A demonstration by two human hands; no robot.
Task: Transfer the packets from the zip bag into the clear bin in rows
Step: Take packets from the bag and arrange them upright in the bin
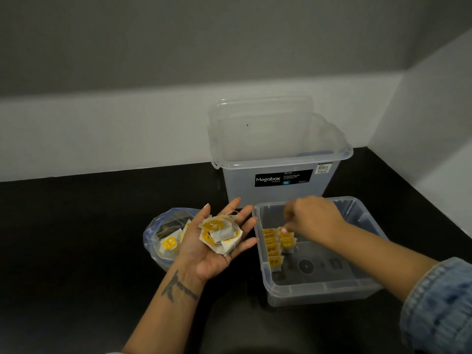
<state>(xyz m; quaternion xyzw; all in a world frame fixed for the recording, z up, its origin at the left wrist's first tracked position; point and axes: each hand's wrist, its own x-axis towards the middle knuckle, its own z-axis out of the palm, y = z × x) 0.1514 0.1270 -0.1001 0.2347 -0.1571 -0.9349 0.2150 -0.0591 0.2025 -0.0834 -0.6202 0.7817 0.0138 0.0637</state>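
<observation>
A loose pile of small white tea packets with yellow tags (221, 233) is carried on the flat left hand (217, 241), fingers spread. Two rows of packets (277, 245) are set in the shallow clear plastic bin (316, 290), where the right hand (313, 218) is curled over them, its fingers blurred. More are seen in the clear zip bag (163, 238) on the black tabletop (76, 238).

Left grip (219, 238) palm-up, fingers straight, right grip (310, 218) reaching forward, fingers curled downward

Yellow-white packets (277, 245) stand in two rows inside clear bin (316, 290); more in open zip bag (163, 236).
</observation>
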